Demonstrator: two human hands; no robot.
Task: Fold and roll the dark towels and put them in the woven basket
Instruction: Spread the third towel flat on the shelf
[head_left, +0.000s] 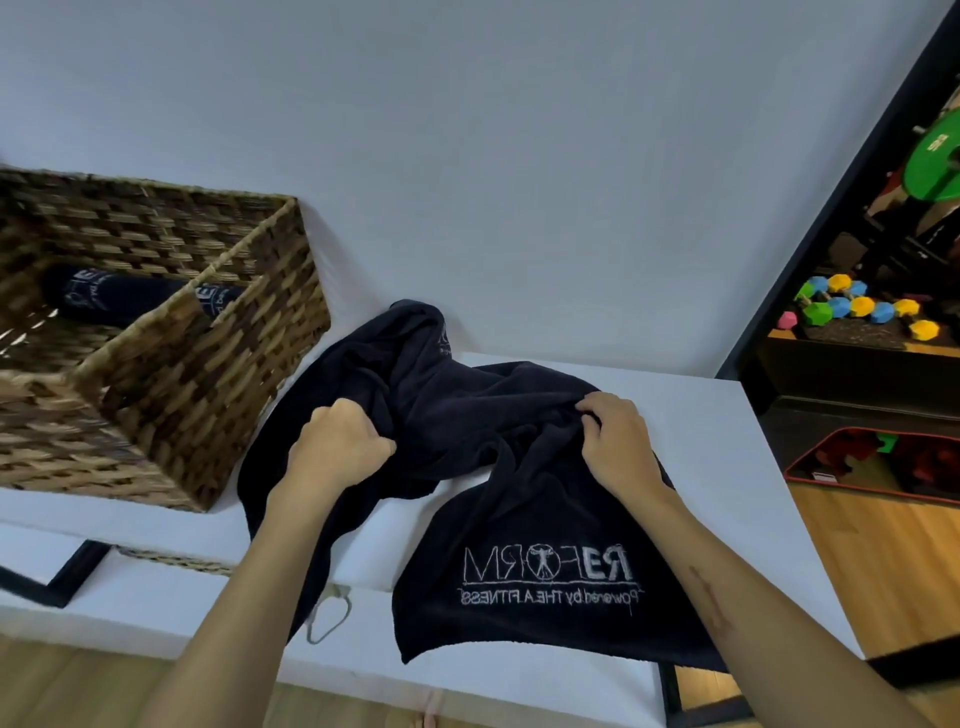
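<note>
A white table (519, 691) against a pale wall (467, 130) is carrying the scene, with a woven basket (208, 415) sitting on its left part and a dark towel (467, 415) lying crumpled just to the basket's right. The towel's near corner is hanging over the table's front edge, showing mirrored white lettering and a small figure logo from the reverse side, while its far end is bunching up against the wall. Inside the basket, two rolled dark towels (114, 296) are lying side by side at the bottom, their white lettering partly visible. The person's left hand (337, 441) is gripping a fold of the towel in a closed fist near its left side, and the right hand (618, 441) is pinching a gathered ridge of the cloth with curled fingers near its middle. Both forearms are reaching in from the bottom of the view. At the right, beyond the table, coloured dumbbells (862, 309) are resting on a dark shelf and a green weight plate (935, 166) is sitting above them, over a wooden floor (857, 571).
</note>
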